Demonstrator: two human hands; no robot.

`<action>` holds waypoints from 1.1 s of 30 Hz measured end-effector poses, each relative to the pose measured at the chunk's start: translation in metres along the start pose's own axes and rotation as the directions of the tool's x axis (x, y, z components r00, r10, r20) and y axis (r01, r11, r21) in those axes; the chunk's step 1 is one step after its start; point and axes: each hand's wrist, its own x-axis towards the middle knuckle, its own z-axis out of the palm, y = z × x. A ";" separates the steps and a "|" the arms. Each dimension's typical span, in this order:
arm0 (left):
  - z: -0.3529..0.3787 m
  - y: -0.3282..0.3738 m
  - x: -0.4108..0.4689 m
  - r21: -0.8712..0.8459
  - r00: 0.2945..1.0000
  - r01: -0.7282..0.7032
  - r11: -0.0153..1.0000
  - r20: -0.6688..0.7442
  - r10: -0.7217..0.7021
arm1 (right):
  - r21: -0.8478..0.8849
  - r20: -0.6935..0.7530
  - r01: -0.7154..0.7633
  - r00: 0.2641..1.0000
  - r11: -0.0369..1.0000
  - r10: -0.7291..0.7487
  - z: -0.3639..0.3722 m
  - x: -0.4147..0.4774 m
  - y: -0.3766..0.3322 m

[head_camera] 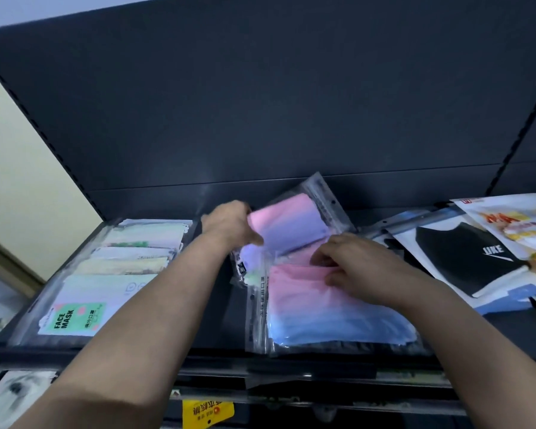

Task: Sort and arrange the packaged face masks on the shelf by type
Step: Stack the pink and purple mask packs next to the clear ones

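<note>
The dark shelf point(217, 320) carries several clear plastic packs of masks. At the left lies a row of overlapping packs with pale green, yellow and white masks inside; the front one is the FACE MASK pack point(75, 317), with a green label. In the middle, near the front edge, lies flat the pink-blue pack point(331, 308), and its masks go from pink at the far end to blue at the near end. At the right lies the black mask pack point(464, 258) with white letters, and partly over its far corner lies an orange-white pack point(514, 224).

The left hand point(229, 224) grips with curled fingers and thumb the left edge of the pink-purple pack point(291, 221), which is lifted and tilted behind the flat one. The right hand point(362, 267) has bent fingers and pinches the far edge of the pink-blue pack. Under the shelf hangs a yellow tag point(208, 413).
</note>
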 end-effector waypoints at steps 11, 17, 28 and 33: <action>0.003 -0.029 -0.017 -0.667 0.943 0.126 0.735 0.311 0.121 | 0.055 -0.031 -0.111 0.993 0.992 0.113 -0.021 -0.015 0.016; -0.013 -0.022 -0.019 0.056 0.992 -0.102 0.993 -0.068 0.105 | 0.129 0.016 -0.142 0.990 0.981 0.141 -0.030 -0.021 0.011; 0.006 -0.017 -0.007 0.116 0.925 -0.377 0.919 -0.012 0.380 | 0.080 0.043 -0.161 0.987 0.984 0.158 -0.046 -0.033 -0.021; 0.013 -0.030 0.032 -0.066 0.775 -0.545 0.836 0.340 0.533 | 0.104 0.066 -0.177 0.983 0.979 0.170 -0.038 -0.012 -0.046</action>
